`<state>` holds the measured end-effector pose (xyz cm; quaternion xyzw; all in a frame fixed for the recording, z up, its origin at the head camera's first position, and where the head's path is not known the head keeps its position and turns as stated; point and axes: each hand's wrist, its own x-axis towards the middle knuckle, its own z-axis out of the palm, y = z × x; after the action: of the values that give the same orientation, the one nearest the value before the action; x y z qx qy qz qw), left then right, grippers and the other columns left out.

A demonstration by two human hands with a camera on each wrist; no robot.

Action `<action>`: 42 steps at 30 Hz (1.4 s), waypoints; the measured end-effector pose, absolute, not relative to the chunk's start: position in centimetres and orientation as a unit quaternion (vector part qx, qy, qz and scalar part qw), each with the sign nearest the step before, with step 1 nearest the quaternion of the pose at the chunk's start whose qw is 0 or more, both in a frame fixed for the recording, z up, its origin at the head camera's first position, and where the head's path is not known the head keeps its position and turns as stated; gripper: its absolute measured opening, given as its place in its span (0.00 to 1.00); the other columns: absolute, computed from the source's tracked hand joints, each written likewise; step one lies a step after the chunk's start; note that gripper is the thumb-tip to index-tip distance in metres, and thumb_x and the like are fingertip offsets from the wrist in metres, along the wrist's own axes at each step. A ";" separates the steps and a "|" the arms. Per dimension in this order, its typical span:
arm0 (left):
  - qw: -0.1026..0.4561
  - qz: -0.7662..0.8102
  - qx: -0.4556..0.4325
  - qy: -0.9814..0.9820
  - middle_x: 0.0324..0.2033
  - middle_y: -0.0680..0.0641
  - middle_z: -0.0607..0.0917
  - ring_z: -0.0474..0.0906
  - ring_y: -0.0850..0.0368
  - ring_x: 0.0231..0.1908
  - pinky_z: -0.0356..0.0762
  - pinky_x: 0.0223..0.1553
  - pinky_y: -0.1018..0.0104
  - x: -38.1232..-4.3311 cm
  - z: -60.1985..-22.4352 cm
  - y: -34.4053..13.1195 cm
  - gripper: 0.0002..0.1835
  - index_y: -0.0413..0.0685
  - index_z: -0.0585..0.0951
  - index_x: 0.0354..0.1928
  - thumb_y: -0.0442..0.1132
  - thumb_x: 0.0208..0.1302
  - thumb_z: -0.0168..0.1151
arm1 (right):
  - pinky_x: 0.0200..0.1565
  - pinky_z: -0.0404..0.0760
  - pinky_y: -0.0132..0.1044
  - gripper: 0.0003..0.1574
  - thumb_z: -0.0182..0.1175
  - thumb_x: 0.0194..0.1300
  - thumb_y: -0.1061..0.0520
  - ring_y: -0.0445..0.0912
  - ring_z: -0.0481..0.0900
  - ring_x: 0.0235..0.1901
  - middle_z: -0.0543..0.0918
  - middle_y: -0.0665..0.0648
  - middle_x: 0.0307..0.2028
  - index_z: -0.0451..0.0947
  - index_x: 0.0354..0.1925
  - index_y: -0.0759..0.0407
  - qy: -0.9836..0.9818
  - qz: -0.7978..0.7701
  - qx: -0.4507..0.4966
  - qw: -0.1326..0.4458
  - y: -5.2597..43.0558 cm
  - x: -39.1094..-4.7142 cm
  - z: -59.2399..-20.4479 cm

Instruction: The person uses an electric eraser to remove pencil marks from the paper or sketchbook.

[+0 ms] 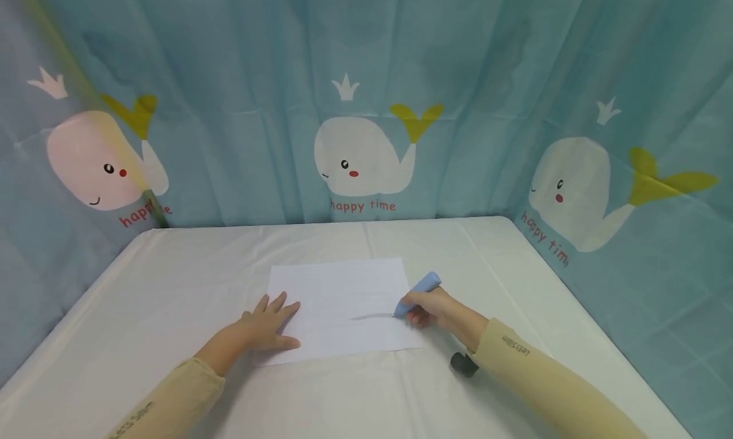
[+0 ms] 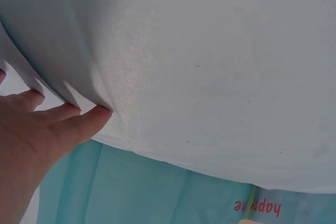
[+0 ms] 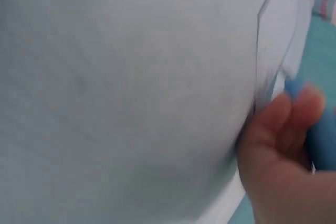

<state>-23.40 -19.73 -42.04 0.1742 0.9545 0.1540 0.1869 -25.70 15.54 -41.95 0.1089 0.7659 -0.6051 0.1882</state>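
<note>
A white sheet of paper point(image 1: 338, 289) lies on the table, with faint lines across it. My left hand point(image 1: 266, 327) rests with spread fingers on the sheet's left edge; the left wrist view also has this hand point(image 2: 47, 129) at its left side. Near the right edge of the paper, my right hand point(image 1: 429, 305) grips a thick light-blue pen point(image 1: 425, 283), tilted with its tip at the sheet. A thin grey streak runs left from the tip. In the right wrist view the blue pen point(image 3: 320, 142) is partly hidden behind the fingers.
A small black object point(image 1: 464, 364) sits beside the right sleeve, partly covered by it. The table point(image 1: 189, 273) wears a white cloth. Blue curtains point(image 1: 258, 172) printed with whales stand around its back and sides.
</note>
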 end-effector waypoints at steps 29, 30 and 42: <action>0.179 0.158 0.175 0.955 0.71 0.25 0.49 0.38 0.18 0.67 0.43 0.55 0.19 -23.4 -42.4 -19.9 0.47 0.39 0.61 0.71 0.59 0.58 0.67 | 0.32 0.82 0.35 0.15 0.62 0.58 0.62 0.41 0.75 0.18 0.78 0.55 0.19 0.76 0.41 0.73 0.749 -0.621 0.122 0.195 15.6 -25.9 -42.4; 0.179 0.157 0.174 0.956 0.71 0.25 0.49 0.38 0.18 0.67 0.43 0.55 0.19 -23.4 -42.4 -19.9 0.47 0.39 0.61 0.71 0.58 0.58 0.67 | 0.32 0.82 0.35 0.16 0.62 0.59 0.61 0.41 0.75 0.19 0.78 0.55 0.19 0.76 0.42 0.73 0.750 -0.621 0.120 0.196 15.6 -25.9 -42.4; 0.175 0.156 0.175 0.956 0.71 0.27 0.50 0.38 0.19 0.68 0.44 0.56 0.20 -23.3 -42.6 -19.9 0.47 0.41 0.61 0.72 0.59 0.58 0.66 | 0.29 0.80 0.34 0.16 0.62 0.60 0.61 0.41 0.73 0.17 0.77 0.54 0.18 0.75 0.43 0.72 0.750 -0.622 0.120 0.193 15.6 -25.8 -42.1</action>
<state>-23.31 -19.86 -42.61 0.1749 0.9562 0.1559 0.1754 -25.77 15.61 -42.13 0.1200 0.7496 -0.6218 0.1925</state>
